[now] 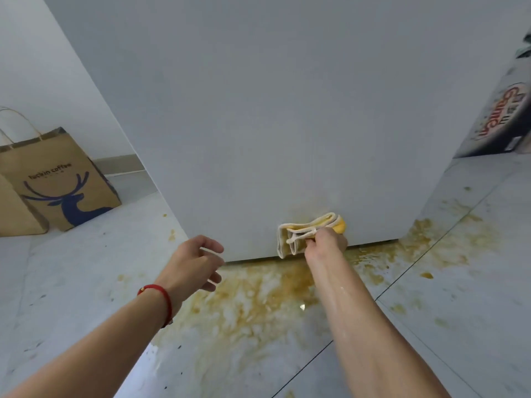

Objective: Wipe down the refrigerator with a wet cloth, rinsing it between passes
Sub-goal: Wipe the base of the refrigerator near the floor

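Far left, I've got a brown paper bag with a dark blue deer printed on it, standing on the floor against the white wall, with another brown bag cut off by the frame edge just beside it. Moving in, my left hand hangs in the air just off the refrigerator's lower left corner, fingers loosely spread and a little bent, gripping nothing, palm turned toward the panel. A red string bracelet circles that wrist, forearm running down to the bottom left of frame.

Centre now: the refrigerator, a big pale grey panel filling most of my view. Low on it, near its bottom edge and right of middle, my right hand clutches the cloth, fingers curled round a folded wad of cream and yellow fabric pressed flat against the panel. That forearm looks wet and shiny. A faint yellowish smear shows on the panel just above the cloth.

Under both arms, the grey tiled floor carries a wide orange-brown spill, spreading from the refrigerator's bottom edge toward me and out past its right corner. Far right, a printed box with red lettering sits behind the refrigerator.
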